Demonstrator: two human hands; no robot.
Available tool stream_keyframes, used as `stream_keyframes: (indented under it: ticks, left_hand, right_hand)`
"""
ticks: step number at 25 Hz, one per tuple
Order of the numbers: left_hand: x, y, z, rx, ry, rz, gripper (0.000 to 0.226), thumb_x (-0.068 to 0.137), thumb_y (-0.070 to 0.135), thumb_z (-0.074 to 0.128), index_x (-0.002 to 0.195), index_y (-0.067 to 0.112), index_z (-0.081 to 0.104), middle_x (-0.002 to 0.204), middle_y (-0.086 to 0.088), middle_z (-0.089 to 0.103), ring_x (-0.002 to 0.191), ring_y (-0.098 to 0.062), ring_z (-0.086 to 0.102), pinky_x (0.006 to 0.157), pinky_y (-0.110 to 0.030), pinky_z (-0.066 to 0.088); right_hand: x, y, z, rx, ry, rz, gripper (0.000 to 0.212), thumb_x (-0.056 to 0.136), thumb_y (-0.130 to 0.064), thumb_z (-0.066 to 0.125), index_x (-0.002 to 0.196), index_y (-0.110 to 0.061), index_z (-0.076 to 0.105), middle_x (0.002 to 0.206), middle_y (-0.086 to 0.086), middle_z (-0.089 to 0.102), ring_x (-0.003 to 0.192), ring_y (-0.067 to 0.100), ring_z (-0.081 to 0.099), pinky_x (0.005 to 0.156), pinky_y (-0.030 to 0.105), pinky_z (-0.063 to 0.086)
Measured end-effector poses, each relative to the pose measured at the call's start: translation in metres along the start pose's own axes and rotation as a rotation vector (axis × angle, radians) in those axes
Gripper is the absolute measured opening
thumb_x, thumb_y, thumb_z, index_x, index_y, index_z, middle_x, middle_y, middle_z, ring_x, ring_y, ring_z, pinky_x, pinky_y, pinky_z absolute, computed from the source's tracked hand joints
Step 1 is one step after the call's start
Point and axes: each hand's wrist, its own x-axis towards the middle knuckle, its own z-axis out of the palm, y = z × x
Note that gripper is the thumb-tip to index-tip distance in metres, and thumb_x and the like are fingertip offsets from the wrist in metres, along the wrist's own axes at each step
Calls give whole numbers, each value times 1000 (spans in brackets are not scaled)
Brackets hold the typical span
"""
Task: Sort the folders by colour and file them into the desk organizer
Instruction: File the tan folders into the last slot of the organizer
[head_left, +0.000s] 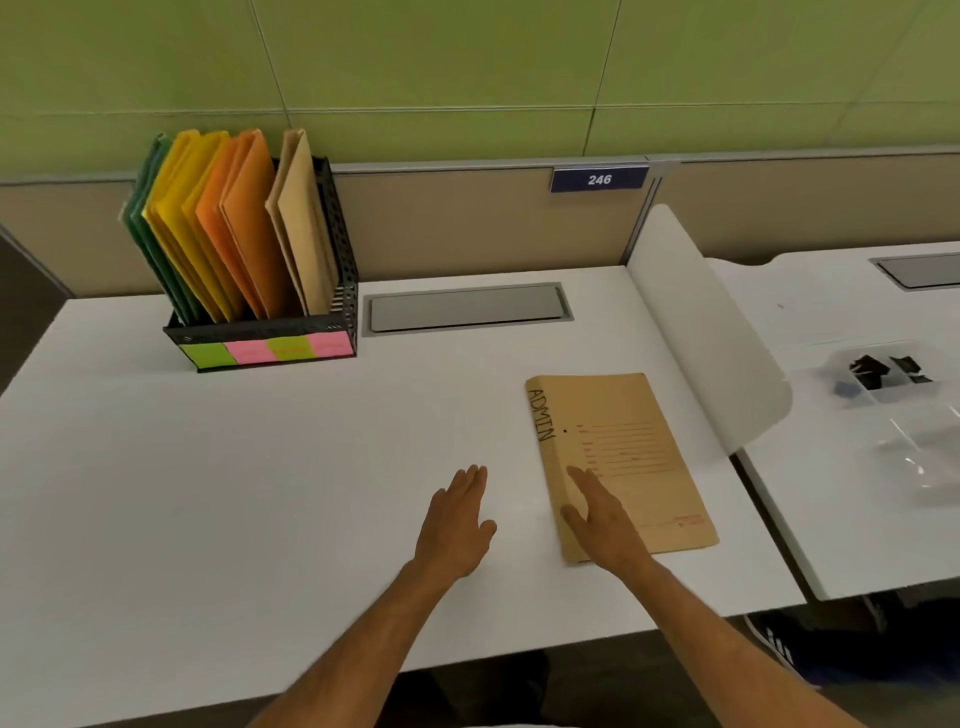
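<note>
A pale green panelled wall (467, 67) stood behind a beige partition (457, 223) that carried a small blue plate reading 246 (599, 179), and below it lay a white surface (234, 493) with a grey cable hatch (467, 307) set flush near its back edge. A white curved divider (711, 332) rose at the right side of the surface, and beyond it a neighbouring desk (831, 519) held a clear plastic box (883, 376) whose dark contents were too blurred to make out. At the back left stood a black mesh desk organizer (343, 270), its front faced with green and pink sticky labels (267, 349) whose writing could not be read. Filed upright in it and leaning left were green folders (150, 228), yellow folders (182, 218), orange folders (244, 218) and tan folders (304, 223); how many of each could not be told. A tan folder marked ADMIN (644, 415) lay flat on the surface toward the right, well apart from the organizer. The right hand (605, 525) rested flat on the folder's near left part with fingers straight and together, gripping nothing. The left hand (457, 525) was just beside the folder over bare surface, palm down and fingers extended, holding nothing. Both forearms reached in from the bottom edge, cut off there.
</note>
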Motion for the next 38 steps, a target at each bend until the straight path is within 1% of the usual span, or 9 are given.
stream_keyframes:
  ticks: [5,10,15,19,23,25,27,31,38]
  left_hand:
    - [7,27,28,-86,-61,-54,72,103,33,51,161,24,9,169,3,10,155,-16,10,125,-33,10]
    - [20,41,58,-211,-144,-128,69,102,33,53,160,27,16,168,4,17,153,-16,18,123,-32,18]
    - [37,52,81,-254,-209,-197,68,101,33,55,159,25,22,166,1,23,151,-18,26,123,-33,23]
    - [51,57,96,-416,-269,-284,70,98,27,63,158,19,27,162,0,33,146,-18,36,118,-33,33]
    - [67,62,98,-574,-239,-343,61,93,18,66,149,22,41,144,-1,54,127,-18,54,99,-28,48]
    - [71,58,93,-657,-232,-437,63,91,17,68,148,15,39,134,-3,59,114,-15,59,88,-24,51]
    - [69,48,90,-719,-208,-488,50,90,16,70,135,12,50,125,-4,64,105,-14,64,81,-23,54]
    - [59,31,78,-834,-147,-558,49,89,10,73,130,17,47,123,-2,62,109,-17,64,90,-34,58]
    - [29,-5,31,-933,-44,-570,43,93,13,68,125,27,43,119,7,63,103,-11,65,68,-24,55]
  right_hand:
    - [-3,48,-28,58,-1,76,58,98,-15,60,151,-10,36,151,11,44,140,27,40,116,40,32]
    - [1,107,-46,-9,6,358,68,98,-21,60,155,-4,26,160,18,30,147,34,29,122,48,26]
    - [13,153,-66,-91,32,519,62,93,-24,66,143,-1,37,133,20,46,124,39,47,106,50,42]
    - [21,160,-68,-107,9,594,58,91,-25,65,139,-5,39,135,18,45,123,39,46,101,47,41]
    - [19,161,-59,-112,-39,577,64,90,-26,69,142,-8,37,136,18,43,121,38,49,102,48,45]
    - [16,158,-53,-16,-43,592,72,90,-22,71,149,-9,32,137,18,44,122,37,52,100,49,48]
    - [12,152,-47,103,-44,600,73,89,-17,71,151,-11,32,133,17,49,117,34,57,98,48,52]
    - [7,136,-36,213,-47,578,56,89,-12,69,139,-9,46,123,14,58,106,29,62,91,44,57]
    - [14,94,-17,400,-63,501,37,91,-13,67,124,-14,51,123,7,59,105,25,64,88,40,58]
